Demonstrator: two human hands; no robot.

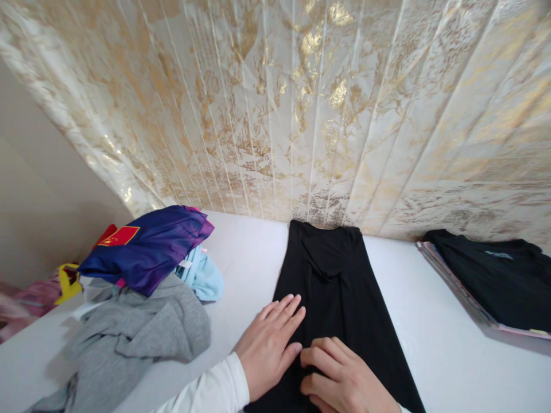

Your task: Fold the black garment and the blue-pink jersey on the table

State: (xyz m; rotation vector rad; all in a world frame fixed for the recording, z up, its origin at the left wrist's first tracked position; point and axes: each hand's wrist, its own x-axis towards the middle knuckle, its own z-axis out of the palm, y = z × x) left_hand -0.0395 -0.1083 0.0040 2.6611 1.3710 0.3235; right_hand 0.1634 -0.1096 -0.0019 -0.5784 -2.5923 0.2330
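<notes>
A black garment (365,310) lies lengthwise on the white table, its far end close to the curtain and its near end cut off by the bottom of the view. Some creases run down its middle. My left hand (273,341) rests flat on its left side, fingers stretched out and pointing away from me. Just right of it, my right hand (340,376) is over the garment with its fingers bent inward. Whether those fingertips pinch any cloth is hidden from this angle.
Left on the white table (245,252) lies a loose heap: a purple-blue garment (159,241) with a red patch, a light blue cloth (204,281) and a grey garment (150,338). A folded stack topped by a black shirt (499,275) sits right. Behind hangs a gold-patterned curtain (275,115).
</notes>
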